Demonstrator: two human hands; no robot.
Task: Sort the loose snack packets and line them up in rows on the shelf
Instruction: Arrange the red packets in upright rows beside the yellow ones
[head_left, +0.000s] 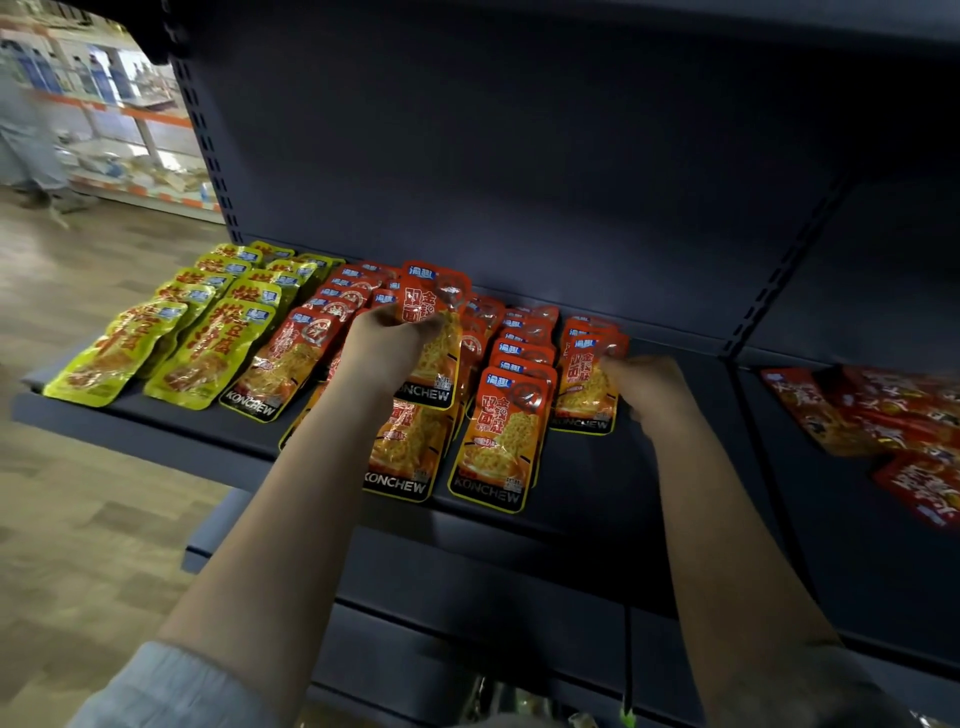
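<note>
Orange-red KONCHEW snack packets lie in several overlapping rows on the dark shelf (597, 483). My left hand (384, 343) grips one orange packet (431, 332) and holds it raised and upright above the middle rows. My right hand (649, 387) pinches the right edge of the front packet (587, 384) of the rightmost orange row, which lies on the shelf. Another orange packet (501, 441) heads the row between my hands. Two rows of yellow-green packets (202, 348) fill the shelf's left end.
A loose pile of red packets (883, 415) lies on the neighbouring shelf section to the right, past a slotted upright (769, 296). A lower shelf sits below. At the far left is wooden floor, a distant rack and a person's legs.
</note>
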